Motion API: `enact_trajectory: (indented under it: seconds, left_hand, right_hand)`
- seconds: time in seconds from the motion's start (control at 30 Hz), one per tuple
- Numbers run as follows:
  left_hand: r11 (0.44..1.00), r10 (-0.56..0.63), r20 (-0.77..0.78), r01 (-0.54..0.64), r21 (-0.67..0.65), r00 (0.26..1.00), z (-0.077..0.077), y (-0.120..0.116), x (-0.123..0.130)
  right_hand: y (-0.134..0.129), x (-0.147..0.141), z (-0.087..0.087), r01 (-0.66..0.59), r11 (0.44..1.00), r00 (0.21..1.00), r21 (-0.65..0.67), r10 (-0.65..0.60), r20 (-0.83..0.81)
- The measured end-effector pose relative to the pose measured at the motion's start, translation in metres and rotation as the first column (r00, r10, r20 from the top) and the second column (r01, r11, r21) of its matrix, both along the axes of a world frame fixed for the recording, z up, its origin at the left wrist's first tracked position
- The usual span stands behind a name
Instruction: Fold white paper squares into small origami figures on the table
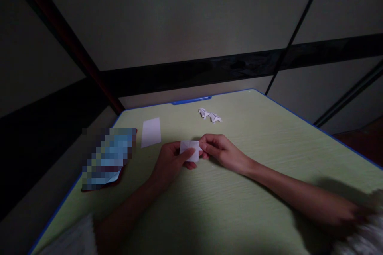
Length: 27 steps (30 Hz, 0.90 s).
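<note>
A small folded white paper (186, 146) is held above the table, creased across its face. My left hand (171, 162) grips it from the left, with the thumb pressed on its front and the fingers behind it. My right hand (220, 149) pinches the paper's right edge between thumb and index finger. Beyond the hands, two small folded paper figures (215, 118) lie side by side on the table. A flat white sheet (151, 132) rests to the left, past my left hand.
The light green table (254, 143) has a blue edge and a blue strip (192, 100) at its far side. A pixelated bluish item with a dark red edge (112, 159) lies at the left edge. Panelled cabinet doors (185, 16) stand behind the table.
</note>
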<state>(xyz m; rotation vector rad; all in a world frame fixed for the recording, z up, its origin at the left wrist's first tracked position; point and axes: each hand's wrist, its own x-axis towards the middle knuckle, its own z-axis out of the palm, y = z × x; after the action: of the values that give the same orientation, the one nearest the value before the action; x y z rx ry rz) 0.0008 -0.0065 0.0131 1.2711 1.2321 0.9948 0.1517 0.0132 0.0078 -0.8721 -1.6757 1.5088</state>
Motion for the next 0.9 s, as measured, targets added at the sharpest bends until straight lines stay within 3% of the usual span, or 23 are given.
enact_trajectory:
  seconds: [0.1, 0.3, 0.57, 0.9]
  left_hand:
    - [1.000, -0.018, 0.035, 0.018, 0.000, 0.999, 0.0005, -0.0003, 0.0011]
    - [0.989, -0.142, 0.060, 0.144, -0.028, 0.988, 0.0008, -0.0002, -0.0007]
    - [0.947, -0.312, 0.098, 0.318, -0.052, 0.945, -0.0020, -0.0025, -0.0055]
    - [0.928, -0.362, 0.215, 0.371, -0.003, 0.907, -0.0041, -0.0069, -0.0062]
  right_hand:
    - [-0.0010, 0.0000, 0.0001, -0.009, 1.000, 1.000, -0.024, 0.009, -0.016]
    - [-0.0039, 0.0013, 0.0016, -0.152, 0.988, 0.988, -0.003, 0.152, 0.014]
    - [-0.0023, 0.0063, 0.0017, -0.293, 0.951, 0.953, -0.097, 0.282, -0.111]
    - [-0.0083, 0.0040, -0.0031, -0.351, 0.921, 0.896, -0.170, 0.278, -0.345]
